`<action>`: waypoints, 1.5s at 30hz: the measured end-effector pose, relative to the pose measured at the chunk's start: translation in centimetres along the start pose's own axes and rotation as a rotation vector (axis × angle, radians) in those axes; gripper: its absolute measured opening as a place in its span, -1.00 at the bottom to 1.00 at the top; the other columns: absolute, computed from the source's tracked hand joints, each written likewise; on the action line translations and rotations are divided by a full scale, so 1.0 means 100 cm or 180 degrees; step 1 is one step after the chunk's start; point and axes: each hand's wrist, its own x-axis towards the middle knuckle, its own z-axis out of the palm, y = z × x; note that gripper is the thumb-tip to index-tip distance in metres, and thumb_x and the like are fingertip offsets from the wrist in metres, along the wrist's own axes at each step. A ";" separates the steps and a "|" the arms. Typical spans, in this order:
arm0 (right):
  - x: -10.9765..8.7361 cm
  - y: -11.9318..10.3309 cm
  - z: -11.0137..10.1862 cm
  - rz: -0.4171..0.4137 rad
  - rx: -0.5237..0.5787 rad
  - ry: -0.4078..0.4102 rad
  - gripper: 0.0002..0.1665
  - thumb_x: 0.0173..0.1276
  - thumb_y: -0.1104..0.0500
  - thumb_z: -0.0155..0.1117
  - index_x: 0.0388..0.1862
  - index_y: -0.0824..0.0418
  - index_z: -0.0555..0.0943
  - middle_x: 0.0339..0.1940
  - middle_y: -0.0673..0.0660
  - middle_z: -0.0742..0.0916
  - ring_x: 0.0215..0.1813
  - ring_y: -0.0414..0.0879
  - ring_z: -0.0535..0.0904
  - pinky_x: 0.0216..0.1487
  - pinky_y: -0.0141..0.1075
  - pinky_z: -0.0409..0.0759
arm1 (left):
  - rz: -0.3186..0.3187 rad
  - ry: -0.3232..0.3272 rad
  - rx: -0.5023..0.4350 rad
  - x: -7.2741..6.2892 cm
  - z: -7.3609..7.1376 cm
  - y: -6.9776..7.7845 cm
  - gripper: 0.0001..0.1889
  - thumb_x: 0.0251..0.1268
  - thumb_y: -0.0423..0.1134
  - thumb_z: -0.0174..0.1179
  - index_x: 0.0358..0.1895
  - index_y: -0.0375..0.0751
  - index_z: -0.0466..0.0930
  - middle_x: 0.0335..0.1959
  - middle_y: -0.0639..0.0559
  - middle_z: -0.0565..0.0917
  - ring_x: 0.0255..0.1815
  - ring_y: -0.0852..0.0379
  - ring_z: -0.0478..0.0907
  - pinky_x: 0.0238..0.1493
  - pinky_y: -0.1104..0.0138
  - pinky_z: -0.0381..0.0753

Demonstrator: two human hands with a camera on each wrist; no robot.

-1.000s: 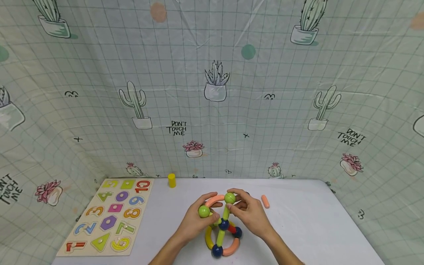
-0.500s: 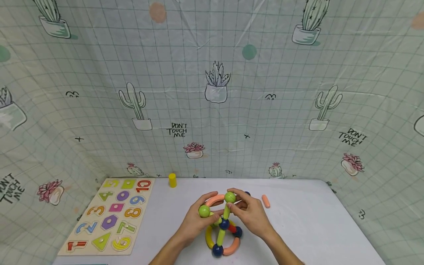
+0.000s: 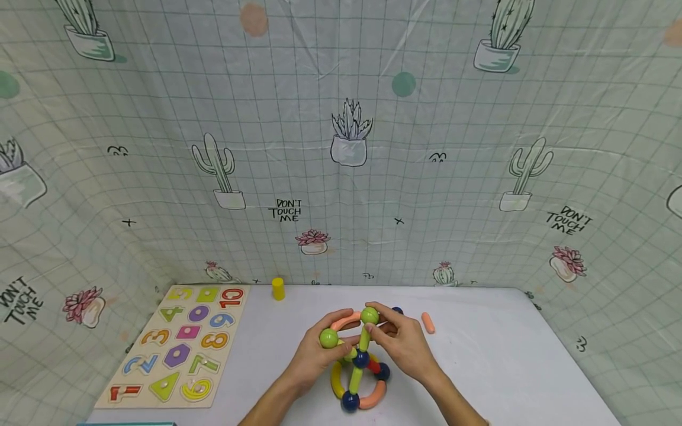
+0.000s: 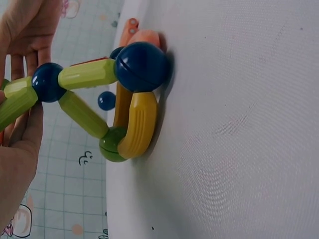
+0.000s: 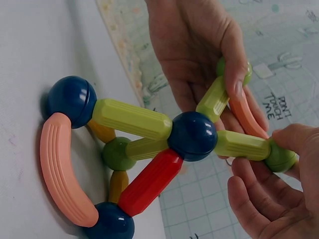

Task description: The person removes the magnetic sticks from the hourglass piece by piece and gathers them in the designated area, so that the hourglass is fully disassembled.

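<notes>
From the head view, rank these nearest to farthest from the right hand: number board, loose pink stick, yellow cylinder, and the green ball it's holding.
1. Green ball: held by the right hand.
2. Loose pink stick: just to the hand's right.
3. Yellow cylinder: off to the left, farther back.
4. Number board: farthest, well to the left.

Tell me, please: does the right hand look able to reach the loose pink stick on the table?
Probably yes: the pink stick lies close beside the right hand, and I see nothing between them. The hand would likely need to release the green ball it grips first.
</notes>
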 end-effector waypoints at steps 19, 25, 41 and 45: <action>0.003 0.002 -0.003 -0.0070 0.0130 0.0246 -0.49 0.48 0.01 0.28 0.36 0.04 0.52 -0.13 0.13 0.76 -0.27 -0.05 0.76 -0.23 -0.19 0.72 | -0.0044 0.0081 -0.0031 0.000 -0.002 -0.003 -0.35 0.36 -0.48 0.25 0.48 -0.13 0.30 0.41 -0.27 0.42 0.20 -0.14 0.62 0.17 0.26 0.59; 0.002 0.001 -0.001 -0.0014 0.0251 0.0175 -0.46 0.48 0.03 0.28 0.38 0.13 0.50 -0.14 0.15 0.74 -0.26 -0.03 0.75 -0.21 -0.14 0.72 | -0.0030 0.0059 -0.0038 0.000 -0.003 -0.003 -0.35 0.36 -0.46 0.26 0.48 -0.13 0.29 0.42 -0.26 0.41 0.20 -0.13 0.62 0.17 0.28 0.60; 0.001 0.001 -0.002 -0.0029 0.0190 0.0172 -0.49 0.48 0.03 0.28 0.37 0.07 0.51 -0.15 0.14 0.74 -0.26 -0.02 0.75 -0.22 -0.15 0.72 | -0.0034 0.0060 -0.0006 -0.001 -0.002 -0.002 -0.33 0.36 -0.48 0.23 0.50 -0.19 0.25 0.42 -0.26 0.41 0.20 -0.13 0.62 0.17 0.29 0.59; 0.004 0.002 -0.006 0.0039 0.0083 0.0200 -0.48 0.48 0.06 0.28 0.37 0.08 0.51 -0.16 0.13 0.75 -0.28 -0.15 0.71 -0.23 -0.22 0.70 | -0.0051 0.0084 0.0016 -0.001 -0.001 -0.001 -0.33 0.36 -0.47 0.25 0.50 -0.16 0.27 0.42 -0.25 0.42 0.20 -0.13 0.62 0.17 0.29 0.59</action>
